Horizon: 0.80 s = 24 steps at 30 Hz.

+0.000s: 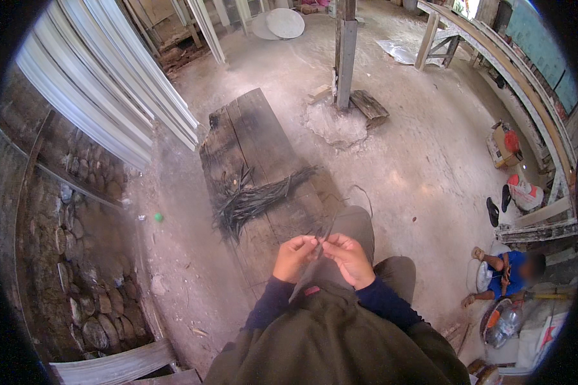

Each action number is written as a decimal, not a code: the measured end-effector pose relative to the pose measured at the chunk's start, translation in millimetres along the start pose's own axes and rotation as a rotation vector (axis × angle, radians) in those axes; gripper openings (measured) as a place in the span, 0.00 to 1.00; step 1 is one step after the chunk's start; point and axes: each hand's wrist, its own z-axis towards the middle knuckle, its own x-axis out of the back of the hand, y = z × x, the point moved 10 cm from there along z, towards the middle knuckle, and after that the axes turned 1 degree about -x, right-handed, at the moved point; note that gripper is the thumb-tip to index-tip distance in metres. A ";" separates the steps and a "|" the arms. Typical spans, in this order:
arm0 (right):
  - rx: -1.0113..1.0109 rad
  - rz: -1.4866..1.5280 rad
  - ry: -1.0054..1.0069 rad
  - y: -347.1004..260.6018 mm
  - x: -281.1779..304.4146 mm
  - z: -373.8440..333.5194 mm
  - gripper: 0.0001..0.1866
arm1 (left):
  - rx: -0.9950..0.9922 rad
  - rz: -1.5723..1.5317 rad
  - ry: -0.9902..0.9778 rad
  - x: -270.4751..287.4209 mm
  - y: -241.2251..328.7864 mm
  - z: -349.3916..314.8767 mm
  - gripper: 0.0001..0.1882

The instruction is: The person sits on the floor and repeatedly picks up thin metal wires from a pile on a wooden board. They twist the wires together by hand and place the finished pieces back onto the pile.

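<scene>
My left hand [293,259] and my right hand [349,258] meet above my lap, fingertips almost touching. Both pinch a thin dark strip [328,230], whose free part rises from between the fingers. Its kind is hard to make out; it looks like a dried leaf or fibre strand. Just ahead, a bundle of similar dark strips [263,197] lies spread across a low wooden platform [255,128]. One curved thin strand [368,197] stands out beside my knee.
A wooden post [343,64] rises from a rough concrete base [332,125]. Long pale strips [103,70] hang at the left, above a stone-filled edge. A person in blue [508,273] sits at the right, near black sandals [492,212] and a cardboard box [502,146].
</scene>
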 end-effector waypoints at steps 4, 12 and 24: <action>0.070 -0.001 0.034 -13.5 -8.7 -3.6 0.05 | -0.004 -0.010 0.008 -7.4 2.3 -2.9 0.09; 0.152 0.036 0.145 -5.6 8.5 -0.1 0.06 | -0.097 0.106 0.040 -5.9 2.4 -1.8 0.09; 0.050 0.094 0.089 4.5 10.0 -0.5 0.05 | -0.265 0.335 0.045 -7.4 12.7 -4.3 0.07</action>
